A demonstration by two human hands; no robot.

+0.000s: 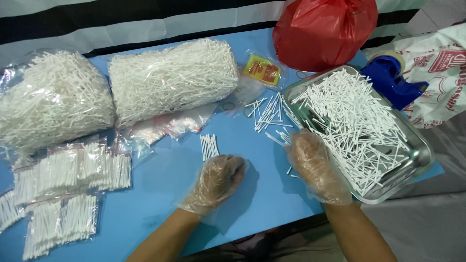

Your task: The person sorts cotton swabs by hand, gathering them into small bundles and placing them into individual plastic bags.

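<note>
A blue tabletop (160,179) fills the view, laid out for sorting cotton swabs, with stock at the far edge and finished packs at the near left. Two large clear bags of loose white swabs (174,77) lie side by side along the far edge, beside a knotted red plastic bag (325,29). At the right, a steel tray (422,155) holds a loose heap of white-stemmed swabs, set just beside the right hand (315,167), seemingly so sticks can be drawn out across its near rim. That hand, in a thin clear glove, rests flat and spread over the tray's left edge, its grip loose and closed on nothing visible. A scatter of swabs (269,114) lies on the blue surface just left of the tray. Small sealed packets of swabs (73,174) are stacked at the near left, well apart from the tray. A blue tape dispenser (388,80) sits behind the tray. The gloved left hand (218,182) is curled into a fist; whether it encloses anything cannot be told. Just beyond its knuckles stands a neat little bundle of swabs (209,145), stems aligned and tips even.
</note>
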